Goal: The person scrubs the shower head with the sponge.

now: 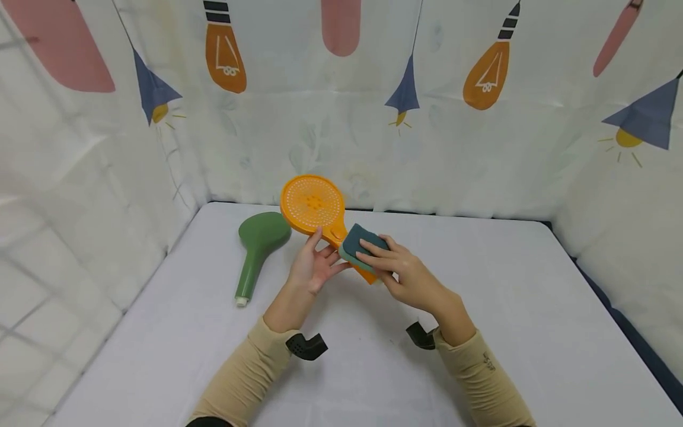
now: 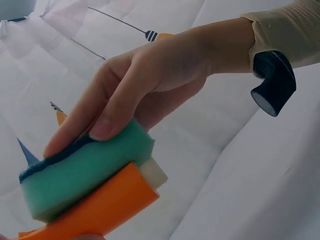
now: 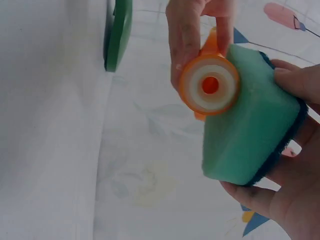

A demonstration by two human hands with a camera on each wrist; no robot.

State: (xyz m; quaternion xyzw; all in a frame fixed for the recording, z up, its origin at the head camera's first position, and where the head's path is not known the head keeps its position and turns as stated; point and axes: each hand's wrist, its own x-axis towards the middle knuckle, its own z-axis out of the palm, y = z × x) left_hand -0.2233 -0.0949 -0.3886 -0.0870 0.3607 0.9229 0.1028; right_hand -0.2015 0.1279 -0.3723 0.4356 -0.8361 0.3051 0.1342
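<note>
An orange shower head (image 1: pixel 313 204) with a perforated round face is held up over the table, its handle slanting down to the right. My left hand (image 1: pixel 315 265) grips it near the neck, thumb toward the face. In my right hand (image 1: pixel 402 270) is a sponge (image 1: pixel 363 243), light green with a dark scouring side. The sponge's soft side (image 2: pixel 90 175) lies against the orange handle (image 2: pixel 107 207), and the fingers rest on the dark side. Seen end-on in the right wrist view, the handle's open white threaded end (image 3: pixel 210 67) sits beside the sponge (image 3: pixel 250 120).
A green shower head (image 1: pixel 262 236) lies on the white-covered table (image 1: pixel 469 332) to the left of my left hand. Printed fabric walls (image 1: pixel 299 124) with lamp and bulb pictures enclose the table's back and sides. Black devices (image 1: pixel 308 346) are strapped at both wrists.
</note>
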